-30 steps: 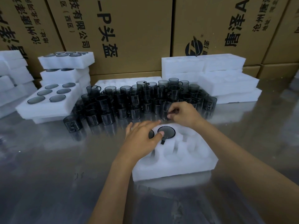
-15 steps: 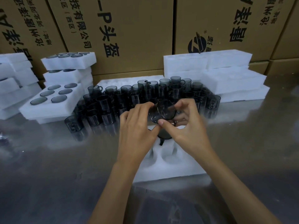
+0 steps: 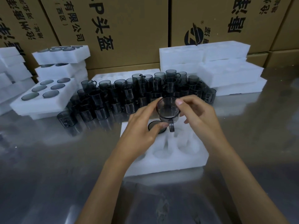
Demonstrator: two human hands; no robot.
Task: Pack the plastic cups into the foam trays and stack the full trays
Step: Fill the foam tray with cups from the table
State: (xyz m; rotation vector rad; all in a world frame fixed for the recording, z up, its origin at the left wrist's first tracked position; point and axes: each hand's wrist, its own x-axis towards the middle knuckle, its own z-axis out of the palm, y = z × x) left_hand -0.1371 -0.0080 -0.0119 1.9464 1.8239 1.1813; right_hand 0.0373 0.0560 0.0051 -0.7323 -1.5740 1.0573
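Printed cardboard boxes behind glossy table

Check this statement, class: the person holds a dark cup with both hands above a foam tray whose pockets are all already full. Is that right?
Not quite. The head view shows the foam tray holding only one seated cup; its other pockets are empty. The rest stands: left hand and right hand hold a dark cup above it.

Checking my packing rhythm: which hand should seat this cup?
Probably the right hand: it pinches the smoky transparent plastic cup over the white foam tray, while the left hand rests on a seated cup.
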